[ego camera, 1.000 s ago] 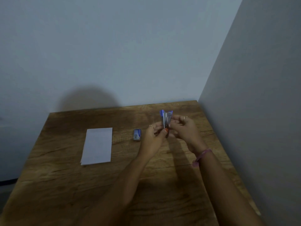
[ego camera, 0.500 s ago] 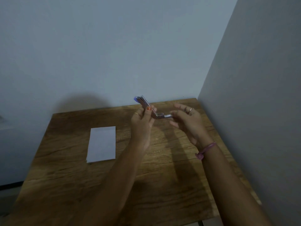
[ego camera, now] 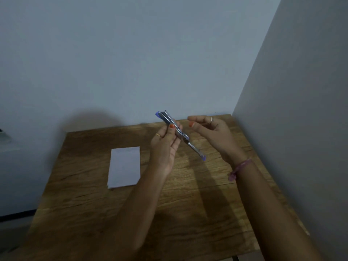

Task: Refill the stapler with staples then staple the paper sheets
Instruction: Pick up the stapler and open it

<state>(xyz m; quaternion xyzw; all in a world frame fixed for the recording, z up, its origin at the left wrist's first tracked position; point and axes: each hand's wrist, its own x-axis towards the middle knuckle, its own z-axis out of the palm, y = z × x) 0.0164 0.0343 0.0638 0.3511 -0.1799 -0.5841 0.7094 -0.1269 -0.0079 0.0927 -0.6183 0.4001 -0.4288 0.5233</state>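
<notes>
- Wooden table (ego camera: 188,204) in a grey-walled corner; both hands raised above it.
- Left hand (ego camera: 165,146) pinches the stapler (ego camera: 178,131), swung fully open, near its hinge.
- Right hand (ego camera: 211,132) hovers just beside it, fingers loosely curled, holding nothing.
- Stapler: probably light, rigid, smooth metal; best gripped by the sides at mid-length, clear of the channel.
- Paper sheets (ego camera: 125,166) lie flat to the left; thin, easily shifted.

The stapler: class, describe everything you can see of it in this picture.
The stapler is small, with blue plastic ends and shiny metal arms. It is swung fully open into one nearly straight line, slanting from upper left down to lower right, held in the air above the wooden table. The left hand grips its upper half; the right hand is off it.
</notes>
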